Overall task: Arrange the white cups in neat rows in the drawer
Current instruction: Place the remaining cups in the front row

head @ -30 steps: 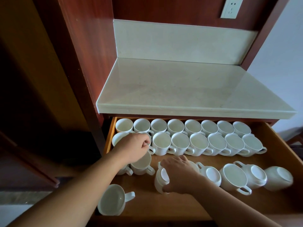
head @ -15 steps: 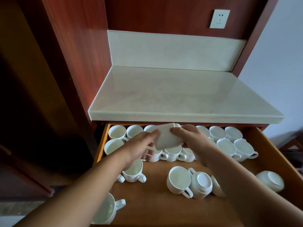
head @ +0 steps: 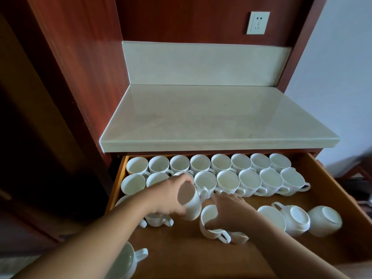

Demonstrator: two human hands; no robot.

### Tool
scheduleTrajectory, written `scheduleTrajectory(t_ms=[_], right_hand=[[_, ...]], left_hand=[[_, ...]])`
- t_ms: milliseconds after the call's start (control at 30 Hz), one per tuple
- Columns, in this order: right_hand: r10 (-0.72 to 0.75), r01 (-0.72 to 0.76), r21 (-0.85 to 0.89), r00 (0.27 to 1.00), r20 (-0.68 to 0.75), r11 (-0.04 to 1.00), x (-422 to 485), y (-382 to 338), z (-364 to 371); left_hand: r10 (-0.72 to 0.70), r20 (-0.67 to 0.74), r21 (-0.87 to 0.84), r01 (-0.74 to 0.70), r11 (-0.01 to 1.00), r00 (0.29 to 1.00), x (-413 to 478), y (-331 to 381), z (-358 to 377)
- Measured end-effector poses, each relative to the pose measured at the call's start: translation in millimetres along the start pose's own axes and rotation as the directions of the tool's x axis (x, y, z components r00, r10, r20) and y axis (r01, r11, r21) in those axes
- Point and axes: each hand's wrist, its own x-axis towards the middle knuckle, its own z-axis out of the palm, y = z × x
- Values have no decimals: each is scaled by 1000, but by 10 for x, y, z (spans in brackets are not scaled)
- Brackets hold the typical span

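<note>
No text, label, brand, number or sign can be read on any surface in this view.

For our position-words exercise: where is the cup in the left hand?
Head view, left of centre: the cup, in the left hand, is just in front of the second row.

Bare drawer floor in front; 2 cup rows behind.

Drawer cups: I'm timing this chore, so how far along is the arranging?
Done: two back rows stand upright, side by side. In hand: the left hand holds a cup; the right hand grips a tipped cup. Remaining: loose cups at the right, an overturned cup, and a front-left cup.
</note>
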Motion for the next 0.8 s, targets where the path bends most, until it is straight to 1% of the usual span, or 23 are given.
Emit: scheduleTrajectory(t_ms=[100,167,467,633,800], right_hand=[[20,-24,-154,999,-25,988,2,8,154],[15,-24,-186,999,-49,982,8,15,213],[55,-60,-68,995,-84,996,9,36,217],[71,-67,55,994,-80,996,42,80,192],[98,-84,131,990,-102,988,131,81,209]], left_hand=[[19,65,138,-28,990,998,40,11,91],[23,89,190,-40,981,996,68,1,137],[78,92,288,-101,952,993,158,-115,204],[127,84,407,-150,901,988,213,-115,309],[143,40,519,-143,843,989,232,-95,403]])
